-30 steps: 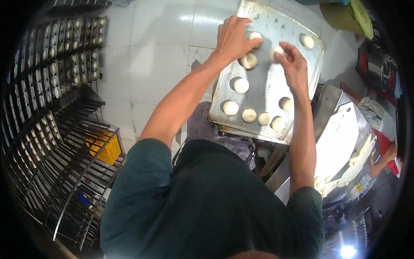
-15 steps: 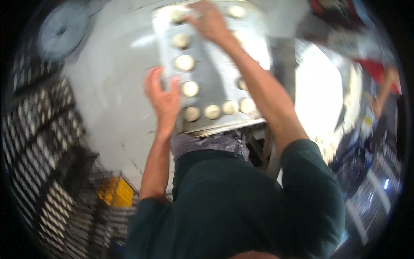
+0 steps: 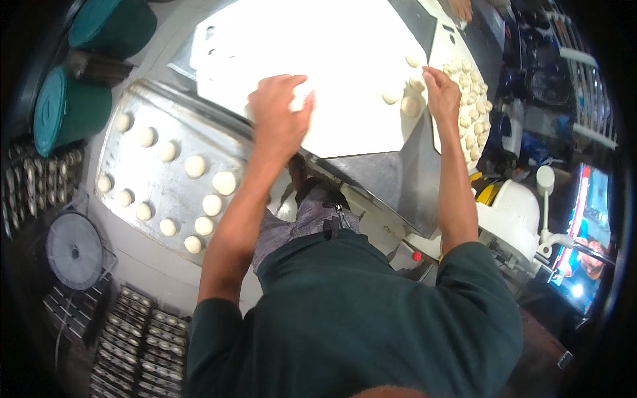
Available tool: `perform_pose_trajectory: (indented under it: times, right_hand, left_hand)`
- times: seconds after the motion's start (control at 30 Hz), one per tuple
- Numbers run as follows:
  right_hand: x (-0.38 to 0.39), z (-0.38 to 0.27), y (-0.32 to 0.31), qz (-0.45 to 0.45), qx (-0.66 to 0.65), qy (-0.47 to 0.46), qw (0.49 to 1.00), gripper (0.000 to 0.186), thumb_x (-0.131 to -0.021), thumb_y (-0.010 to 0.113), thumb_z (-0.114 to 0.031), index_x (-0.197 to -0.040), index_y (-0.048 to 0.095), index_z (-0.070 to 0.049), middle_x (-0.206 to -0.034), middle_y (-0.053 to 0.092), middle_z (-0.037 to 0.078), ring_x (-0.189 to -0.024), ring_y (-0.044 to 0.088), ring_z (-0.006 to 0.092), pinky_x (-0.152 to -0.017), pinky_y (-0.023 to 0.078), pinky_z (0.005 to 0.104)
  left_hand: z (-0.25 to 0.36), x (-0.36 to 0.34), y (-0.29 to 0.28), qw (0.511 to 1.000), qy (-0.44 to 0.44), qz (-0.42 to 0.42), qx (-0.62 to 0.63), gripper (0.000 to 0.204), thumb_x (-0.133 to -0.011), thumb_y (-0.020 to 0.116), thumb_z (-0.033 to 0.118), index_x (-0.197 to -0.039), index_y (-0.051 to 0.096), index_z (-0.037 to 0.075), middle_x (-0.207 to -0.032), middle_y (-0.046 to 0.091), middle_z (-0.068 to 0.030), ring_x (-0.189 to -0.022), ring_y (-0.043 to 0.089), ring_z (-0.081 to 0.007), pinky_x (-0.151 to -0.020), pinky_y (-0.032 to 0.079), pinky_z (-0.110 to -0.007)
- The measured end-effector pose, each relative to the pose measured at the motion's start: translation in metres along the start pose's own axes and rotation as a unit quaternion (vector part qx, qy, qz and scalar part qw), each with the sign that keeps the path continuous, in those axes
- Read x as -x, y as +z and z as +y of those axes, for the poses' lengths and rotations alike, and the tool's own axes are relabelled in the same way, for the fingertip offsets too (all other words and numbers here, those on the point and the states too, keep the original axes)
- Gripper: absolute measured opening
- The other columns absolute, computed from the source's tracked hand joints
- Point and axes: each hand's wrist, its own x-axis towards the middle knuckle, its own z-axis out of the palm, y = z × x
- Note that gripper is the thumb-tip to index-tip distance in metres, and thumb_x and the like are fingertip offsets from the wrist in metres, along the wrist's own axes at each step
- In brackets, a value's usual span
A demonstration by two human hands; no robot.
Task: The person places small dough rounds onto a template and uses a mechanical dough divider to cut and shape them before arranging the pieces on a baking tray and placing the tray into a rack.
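A bright white board (image 3: pixel 318 46) lies on a dark metal table in front of me. Over its near left part is my left hand (image 3: pixel 280 113), thumb and fingers apart with nothing between them. My right hand (image 3: pixel 443 99) is at the board's right edge, fingers bent loosely, close beside a small group of pale dough balls (image 3: pixel 410 106); no ball shows in its grasp. To the left, a metal baking tray (image 3: pixel 176 192) carries two rows of round dough balls (image 3: pixel 195 166), plus others at its right end.
Many dough pieces (image 3: pixel 472 106) cover a second white board at the right. Another person's hand (image 3: pixel 460 8) shows at the top. Green bins (image 3: pixel 70 109), a grey fan (image 3: pixel 75 249) and loaded tray racks (image 3: pixel 139 338) stand left. A white machine (image 3: pixel 514 212) is at the right.
My view has swung right, from the tray to the white board. Both hands have left the tray, which now lies to my left with more dough balls showing.
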Motion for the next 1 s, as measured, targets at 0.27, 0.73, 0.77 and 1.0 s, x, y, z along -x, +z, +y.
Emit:
perform_pose_trajectory:
  times: [0.27, 0.73, 0.77, 1.0]
  right_hand:
    - [-0.091, 0.072, -0.002, -0.036, -0.009, -0.074, 0.997, 0.046, -0.094, 0.067, -0.037, -0.127, 0.068, -0.005, -0.107, 0.075, 0.018, -0.099, 0.072, 0.0301, -0.089, 0.055, 0.0391]
    - [-0.022, 0.066, -0.019, -0.081, -0.129, -0.137, 0.979, 0.032, -0.09, 0.069, -0.014, -0.119, 0.063, -0.002, -0.117, 0.068, 0.019, -0.102, 0.07, 0.0331, -0.091, 0.055, 0.0404]
    - [-0.02, 0.069, -0.021, -0.085, -0.13, -0.128, 0.98, 0.031, -0.089, 0.068, -0.012, -0.118, 0.063, -0.002, -0.117, 0.068, 0.019, -0.103, 0.069, 0.0343, -0.091, 0.055, 0.0413]
    - [-0.036, 0.095, -0.008, -0.088, -0.047, -0.258, 0.961, 0.038, -0.088, 0.068, -0.015, -0.125, 0.065, -0.005, -0.118, 0.067, 0.02, -0.113, 0.061, 0.0389, -0.1, 0.048, 0.0456]
  left_hand:
    - [0.102, -0.047, 0.163, 0.968, 0.031, -0.239, -0.067, 0.048, -0.093, 0.069, 0.036, -0.128, 0.068, 0.004, -0.121, 0.061, -0.0164, -0.114, 0.053, -0.0307, -0.094, 0.038, -0.048]
    - [0.065, -0.144, 0.246, 0.946, 0.321, -0.036, -0.023, 0.036, -0.095, 0.067, 0.028, -0.119, 0.059, 0.001, -0.114, 0.061, -0.0202, -0.104, 0.059, -0.0361, -0.094, 0.049, -0.044]
    - [0.077, -0.144, 0.243, 0.962, 0.245, -0.114, -0.027, 0.036, -0.092, 0.066, 0.023, -0.12, 0.061, 0.002, -0.116, 0.062, -0.0212, -0.107, 0.06, -0.0372, -0.096, 0.049, -0.045]
    - [0.125, -0.06, 0.191, 0.922, 0.25, -0.288, -0.064, 0.029, -0.085, 0.069, 0.019, -0.109, 0.066, 0.005, -0.107, 0.065, -0.0187, -0.106, 0.062, -0.0368, -0.095, 0.048, -0.048]
